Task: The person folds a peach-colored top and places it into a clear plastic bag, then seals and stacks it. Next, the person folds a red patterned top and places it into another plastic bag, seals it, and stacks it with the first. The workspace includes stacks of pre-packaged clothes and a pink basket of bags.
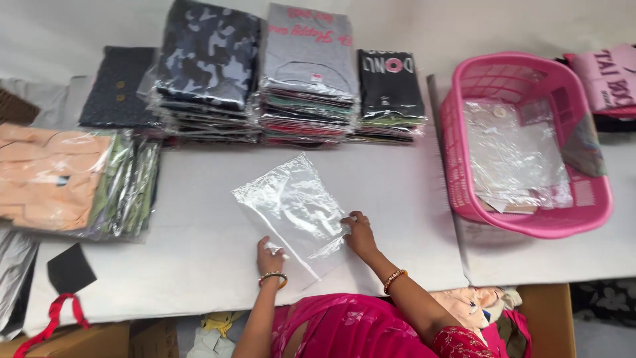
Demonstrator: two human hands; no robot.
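Near the pink basket point(530, 219), left of it, clear plastic bag point(295, 209) lies flat on white table point(199, 252); left hand point(269, 257) pinches bag's near corner; right hand point(359, 232) presses its edge, fingers spread, pinning it flat.

Bare table point(199, 219) around bag point(295, 205) — garment stacks point(308, 73) behind, basket point(523, 142) right

Head cam — looks down, near table point(199, 252).

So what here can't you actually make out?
Head view:
- Lower garments in the stacks: covered by the top ones.
- Pink basket contents: glare on plastic.
- Clear bag under left hand and right hand: empty or not, unclear.
- Pink folded item: cut off by the edge.
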